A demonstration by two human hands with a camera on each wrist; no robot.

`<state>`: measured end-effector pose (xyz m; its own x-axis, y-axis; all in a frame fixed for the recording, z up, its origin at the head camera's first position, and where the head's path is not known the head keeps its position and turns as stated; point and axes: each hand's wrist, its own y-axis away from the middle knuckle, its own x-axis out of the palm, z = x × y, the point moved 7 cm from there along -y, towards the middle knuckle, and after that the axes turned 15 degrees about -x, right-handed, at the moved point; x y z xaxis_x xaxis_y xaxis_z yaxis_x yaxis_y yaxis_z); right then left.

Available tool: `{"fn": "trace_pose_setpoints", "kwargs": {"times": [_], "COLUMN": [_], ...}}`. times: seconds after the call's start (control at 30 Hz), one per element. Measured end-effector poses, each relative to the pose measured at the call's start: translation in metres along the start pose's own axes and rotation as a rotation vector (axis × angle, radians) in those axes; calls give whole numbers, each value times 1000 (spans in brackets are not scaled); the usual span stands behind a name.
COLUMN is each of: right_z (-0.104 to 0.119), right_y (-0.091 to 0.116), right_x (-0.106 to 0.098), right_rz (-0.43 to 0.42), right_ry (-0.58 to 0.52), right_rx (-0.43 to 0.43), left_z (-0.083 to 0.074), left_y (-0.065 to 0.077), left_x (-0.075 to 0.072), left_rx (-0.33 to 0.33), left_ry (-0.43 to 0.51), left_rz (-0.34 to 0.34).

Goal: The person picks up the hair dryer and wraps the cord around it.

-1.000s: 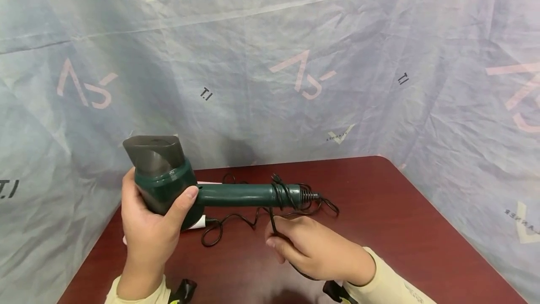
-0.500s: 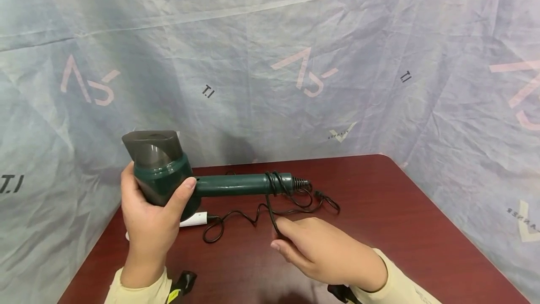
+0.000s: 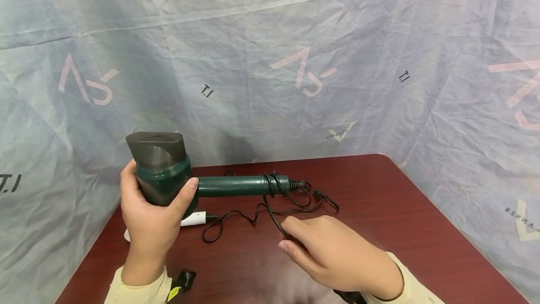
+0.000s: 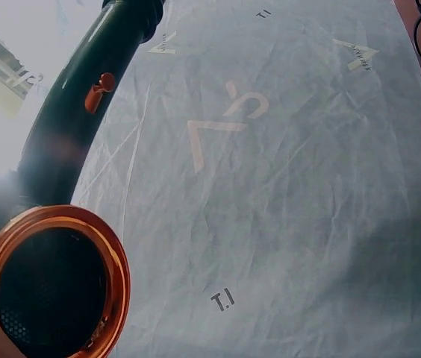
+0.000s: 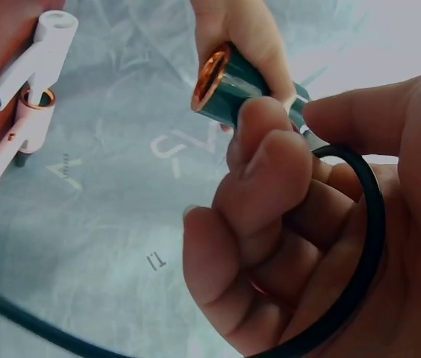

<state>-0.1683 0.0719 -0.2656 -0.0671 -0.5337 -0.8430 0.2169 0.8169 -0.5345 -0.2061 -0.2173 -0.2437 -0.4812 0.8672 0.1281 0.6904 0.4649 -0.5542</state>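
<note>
My left hand grips the dark green hair dryer by its barrel, with the thumb near the handle joint. A grey-brown nozzle points up, and the handle lies level to the right. Black cord is wound several turns round the handle's end. Below it my right hand holds the cord's hanging stretch; in the right wrist view the cord crosses the palm inside curled fingers. The left wrist view shows the dryer's copper rear ring and handle switch.
A white hair dryer and a pink hair dryer lie on the dark red table, partly hidden behind my left hand in the head view. A loose black cord with a plug trails across the tabletop. Grey printed cloth hangs behind.
The green hair dryer has risen slightly, its handle end shifting left. My right hand has drawn right and a little down, pulling the cord outward from the handle.
</note>
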Motion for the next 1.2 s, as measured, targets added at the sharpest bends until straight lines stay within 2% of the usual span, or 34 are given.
{"fn": "trace_pose_setpoints", "kwargs": {"times": [0.13,0.23,0.5,0.63,0.8,1.07,1.2], "right_z": [4,6,3,3,3,1,-1], "right_y": [0,0,2,2,-2,-2,0], "right_x": [-8,-13,-30,-38,-47,-53,-53], "right_rz": [-36,-77,-264,-341,-393,-448,-468], "right_ry": [29,6,-26,-16,14,28,8], "right_rx": [-15,-27,-56,-92,-153,-197,-192], "left_z": [-4,-6,-3,-4,-10,-16,-15], "left_y": [1,2,4,5,8,14,17], "left_x": [0,2,7,9,15,21,22], "left_rx": [20,37,45,101,179,217,213], "left_ry": [5,-16,-101,-81,-39,7,53], "left_rz": [-25,-17,68,107,196,298,355]}}
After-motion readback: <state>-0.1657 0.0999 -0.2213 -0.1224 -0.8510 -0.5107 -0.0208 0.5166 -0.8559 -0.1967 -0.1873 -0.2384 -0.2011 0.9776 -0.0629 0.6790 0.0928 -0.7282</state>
